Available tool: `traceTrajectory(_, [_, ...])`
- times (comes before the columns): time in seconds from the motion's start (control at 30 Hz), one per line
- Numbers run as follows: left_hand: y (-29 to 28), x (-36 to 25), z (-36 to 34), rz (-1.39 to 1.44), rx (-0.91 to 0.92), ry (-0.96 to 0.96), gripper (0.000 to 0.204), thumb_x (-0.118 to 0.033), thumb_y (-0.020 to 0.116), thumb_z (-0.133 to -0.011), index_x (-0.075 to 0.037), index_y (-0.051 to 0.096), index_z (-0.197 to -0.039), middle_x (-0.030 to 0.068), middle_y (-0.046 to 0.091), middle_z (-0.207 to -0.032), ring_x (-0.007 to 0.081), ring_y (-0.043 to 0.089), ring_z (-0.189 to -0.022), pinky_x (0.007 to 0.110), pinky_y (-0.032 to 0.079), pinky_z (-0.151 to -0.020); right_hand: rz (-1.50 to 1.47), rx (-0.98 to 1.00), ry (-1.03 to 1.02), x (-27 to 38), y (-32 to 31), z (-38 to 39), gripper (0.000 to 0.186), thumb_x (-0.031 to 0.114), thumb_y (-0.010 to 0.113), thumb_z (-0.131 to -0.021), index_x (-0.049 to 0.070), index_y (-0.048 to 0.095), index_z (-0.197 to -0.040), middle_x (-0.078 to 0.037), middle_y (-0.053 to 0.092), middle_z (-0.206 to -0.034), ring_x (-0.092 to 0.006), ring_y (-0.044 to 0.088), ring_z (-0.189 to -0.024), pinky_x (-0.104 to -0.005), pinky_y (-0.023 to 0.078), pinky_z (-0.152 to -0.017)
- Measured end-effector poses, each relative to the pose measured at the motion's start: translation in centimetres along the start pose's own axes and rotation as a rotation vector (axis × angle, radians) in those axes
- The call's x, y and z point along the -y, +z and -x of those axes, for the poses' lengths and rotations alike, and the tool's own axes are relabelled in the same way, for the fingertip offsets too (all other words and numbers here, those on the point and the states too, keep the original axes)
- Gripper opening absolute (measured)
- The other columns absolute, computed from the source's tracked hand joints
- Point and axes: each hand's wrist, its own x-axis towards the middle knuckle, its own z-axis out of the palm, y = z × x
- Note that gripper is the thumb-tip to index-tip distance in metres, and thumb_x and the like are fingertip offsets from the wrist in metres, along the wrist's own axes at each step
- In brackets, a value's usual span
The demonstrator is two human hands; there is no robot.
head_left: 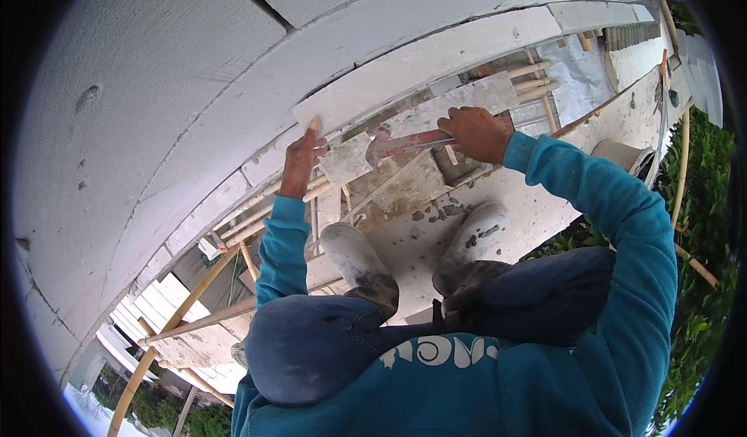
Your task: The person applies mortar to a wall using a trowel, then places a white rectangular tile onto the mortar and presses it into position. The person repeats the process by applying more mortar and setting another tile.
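Note:
My right hand (476,133) is closed around the handle of a hammer (412,143) with worn red paint. The hammer lies nearly level, its head pointing left toward my other hand. At the left end of a long pale wall block (436,59), my left hand (302,157) grips the corner. Its thumb presses on the block's face while the other fingers curl at the lower edge, partly hidden. A small gap separates the hammer head from my left fingers.
Large pale wall blocks (179,71) fill the upper left. My boots (354,254) stand on a dusty plank (420,258) strewn with mortar crumbs. Bamboo poles (187,297) support the scaffold, with gaps showing a lower level. Green foliage (700,281) grows at the right.

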Motion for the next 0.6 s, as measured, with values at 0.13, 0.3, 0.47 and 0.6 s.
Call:
traceTrajectory(0.13, [-0.1, -0.3, 0.3, -0.015, -0.066, 0.009, 0.079, -0.064, 0.057, -0.091, 0.004, 0.061, -0.130, 0.0188, 0.066, -0.120, 0.0235, 0.060, -0.107, 0.038, 0.045, -0.095, -0.527, 0.420, 0.322, 0.5, -4.0, 2.9, 0.025, 0.021, 0.058, -0.094, -0.001, 0.061, -0.105, -0.013, 0.066, -0.081, -0.0257, 0.068, -0.071, -0.0428, 0.058, -0.062])
traceTrajectory(0.3, [-0.7, 0.7, -2.1, -0.096, -0.087, 0.180, 0.096, -0.062, 0.064, -0.086, 0.009, 0.039, -0.145, 0.0252, 0.051, -0.140, 0.0367, 0.051, -0.127, 0.046, 0.039, -0.107, -1.154, 0.204, 0.797, -5.2, -2.8, 7.4, 0.027, 0.019, 0.053, -0.096, -0.007, 0.060, -0.098, -0.012, 0.060, -0.067, -0.0205, 0.062, -0.056, -0.0397, 0.055, -0.047])
traceTrajectory(0.47, [2.8, -0.5, -1.0, -0.180, -0.219, 0.539, 0.115, -0.037, 0.085, -0.074, 0.018, 0.015, -0.147, 0.0343, 0.045, -0.141, 0.0406, 0.047, -0.132, 0.042, 0.036, -0.113, -1.257, -0.420, 1.102, -16.6, 0.4, 11.2, 0.022, 0.017, 0.052, -0.093, 0.000, 0.064, -0.085, -0.011, 0.063, -0.065, -0.0237, 0.065, -0.056, -0.0431, 0.054, -0.052])
traceTrajectory(0.6, [4.3, -0.2, -0.9, -0.414, -0.363, 0.475, 0.116, -0.037, 0.090, -0.067, 0.017, 0.020, -0.141, 0.0352, 0.051, -0.131, 0.0447, 0.053, -0.123, 0.045, 0.043, -0.107, -1.501, -1.253, 1.034, -14.8, 2.1, 8.1, 0.015, 0.012, 0.051, -0.092, 0.000, 0.054, -0.083, -0.012, 0.056, -0.068, -0.0260, 0.059, -0.055, -0.0452, 0.053, -0.050])
